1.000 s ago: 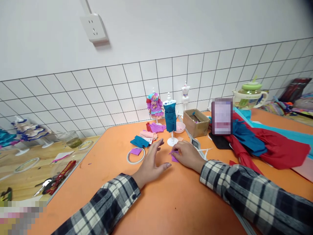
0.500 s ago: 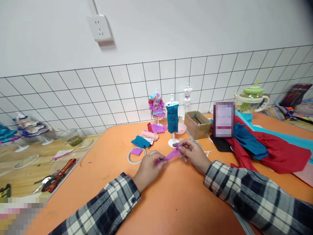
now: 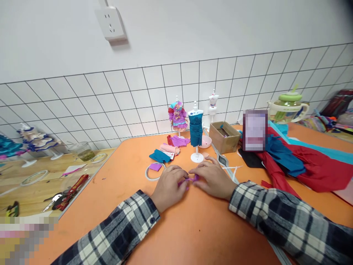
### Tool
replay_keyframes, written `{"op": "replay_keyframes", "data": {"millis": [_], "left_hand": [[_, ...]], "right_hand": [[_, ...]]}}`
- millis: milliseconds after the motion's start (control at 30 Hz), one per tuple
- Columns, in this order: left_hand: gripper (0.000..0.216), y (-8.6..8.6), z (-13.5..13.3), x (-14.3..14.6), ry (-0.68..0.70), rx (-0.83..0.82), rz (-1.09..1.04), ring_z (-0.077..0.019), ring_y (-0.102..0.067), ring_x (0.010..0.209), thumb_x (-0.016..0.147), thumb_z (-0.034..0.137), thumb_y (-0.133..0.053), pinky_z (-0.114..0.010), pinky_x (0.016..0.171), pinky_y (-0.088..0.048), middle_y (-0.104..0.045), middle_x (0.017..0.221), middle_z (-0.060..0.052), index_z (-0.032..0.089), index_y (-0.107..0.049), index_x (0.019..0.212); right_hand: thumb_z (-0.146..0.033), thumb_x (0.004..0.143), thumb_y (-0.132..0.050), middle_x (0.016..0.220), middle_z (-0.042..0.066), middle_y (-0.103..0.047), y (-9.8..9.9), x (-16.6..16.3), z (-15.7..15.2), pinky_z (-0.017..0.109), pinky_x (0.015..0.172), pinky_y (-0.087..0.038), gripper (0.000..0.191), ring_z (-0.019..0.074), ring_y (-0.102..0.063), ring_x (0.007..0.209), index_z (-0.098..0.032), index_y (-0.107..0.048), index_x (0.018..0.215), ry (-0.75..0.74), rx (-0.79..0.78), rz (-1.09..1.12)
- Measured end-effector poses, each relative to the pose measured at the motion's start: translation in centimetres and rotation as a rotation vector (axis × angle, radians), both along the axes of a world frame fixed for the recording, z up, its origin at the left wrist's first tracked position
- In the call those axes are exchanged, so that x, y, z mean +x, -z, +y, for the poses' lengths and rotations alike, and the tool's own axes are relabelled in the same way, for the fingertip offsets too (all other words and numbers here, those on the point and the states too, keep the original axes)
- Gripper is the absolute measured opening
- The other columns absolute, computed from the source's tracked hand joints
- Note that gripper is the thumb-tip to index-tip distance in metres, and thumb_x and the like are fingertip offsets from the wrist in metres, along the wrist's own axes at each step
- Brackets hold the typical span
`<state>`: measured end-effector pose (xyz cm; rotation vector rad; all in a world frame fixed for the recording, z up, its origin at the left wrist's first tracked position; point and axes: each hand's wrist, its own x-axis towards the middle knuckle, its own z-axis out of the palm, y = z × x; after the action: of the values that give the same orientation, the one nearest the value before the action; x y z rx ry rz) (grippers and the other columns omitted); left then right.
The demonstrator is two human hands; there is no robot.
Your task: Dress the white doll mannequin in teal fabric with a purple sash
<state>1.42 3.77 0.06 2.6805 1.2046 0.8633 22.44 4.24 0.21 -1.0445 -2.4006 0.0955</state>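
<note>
My left hand [image 3: 168, 186] and my right hand [image 3: 213, 178] meet low over the orange table [image 3: 193, 228], fingers pinched together on a small purple cloth strip [image 3: 190, 180] bunched between them. Just beyond the hands stands a small white mannequin in a teal dress [image 3: 196, 129] on a round white base. A white ring [image 3: 154, 172] with a purple scrap inside lies to the left of my left hand.
A doll in a purple dress [image 3: 178, 116], a bare white mannequin [image 3: 213, 101], a pink bowl [image 3: 205, 141] and a cardboard box [image 3: 224, 137] stand behind. Teal, pink and purple scraps lie at centre-left. Red and teal fabric [image 3: 303, 162] covers the right. A wooden table [image 3: 41, 180] at left holds tools.
My left hand went from open and flat to pinching the purple strip with the right. The strip was stretched between both hands, then the hands came together and bunched it.
</note>
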Motion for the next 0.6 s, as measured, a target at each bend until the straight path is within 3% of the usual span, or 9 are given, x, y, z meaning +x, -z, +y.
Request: {"op": "replay_keyframes", "data": {"millis": [33,133,233,400,600], "left_hand": [[0.012,0.0,0.2,-0.1,-0.009,-0.028,-0.015,-0.0221,-0.061,0.092,0.084,0.014,-0.059,-0.039,0.084,-0.047,-0.071,0.090,-0.004,0.021,-0.068,0.089],[0.015,0.0,1.0,-0.9,-0.038,-0.053,-0.004,-0.0204,-0.063,0.088,0.086,0.015,-0.058,-0.037,0.083,-0.046,-0.073,0.089,-0.003,0.022,-0.071,0.091],[0.018,-0.1,1.9,-1.9,-0.048,0.006,0.041,-0.0205,-0.064,0.090,0.089,0.015,-0.056,-0.037,0.083,-0.045,-0.074,0.091,-0.004,0.022,-0.072,0.094],[0.020,-0.6,2.1,-3.8,0.015,0.131,0.213,-0.0216,-0.064,0.095,0.091,0.016,-0.054,-0.041,0.090,-0.039,-0.075,0.094,-0.002,0.024,-0.072,0.096],[0.021,-0.4,1.1,-5.0,0.062,0.130,0.291,-0.0198,-0.063,0.096,0.093,0.018,-0.052,-0.045,0.100,-0.033,-0.074,0.095,-0.002,0.026,-0.072,0.093]], "right_hand": [[-0.031,0.090,-0.060,0.088,0.003,-0.071,-0.1,0.1,0.1,0.046,0.106,-0.025,0.017,0.0192,-0.061,0.090,-0.027,-0.072,0.102,0.028,0.013,-0.007],[-0.031,0.092,-0.058,0.087,0.002,-0.071,-0.2,1.2,0.8,0.041,0.098,-0.029,0.017,0.0189,-0.059,0.091,-0.026,-0.074,0.087,0.071,0.107,-0.023],[-0.032,0.094,-0.056,0.087,0.003,-0.071,-0.1,2.7,1.5,0.040,0.091,-0.030,0.018,0.0203,-0.057,0.089,-0.024,-0.072,0.089,0.092,0.203,-0.097],[-0.028,0.095,-0.053,0.083,0.003,-0.070,0.0,4.3,2.5,0.036,0.088,-0.032,0.018,0.0192,-0.054,0.083,-0.022,-0.071,0.096,-0.084,0.269,-0.262],[-0.013,0.092,-0.048,0.086,0.004,-0.070,-0.2,5.2,2.6,0.039,0.087,-0.031,0.026,0.0204,-0.053,0.086,-0.025,-0.071,0.097,-0.134,0.290,-0.329]]}}
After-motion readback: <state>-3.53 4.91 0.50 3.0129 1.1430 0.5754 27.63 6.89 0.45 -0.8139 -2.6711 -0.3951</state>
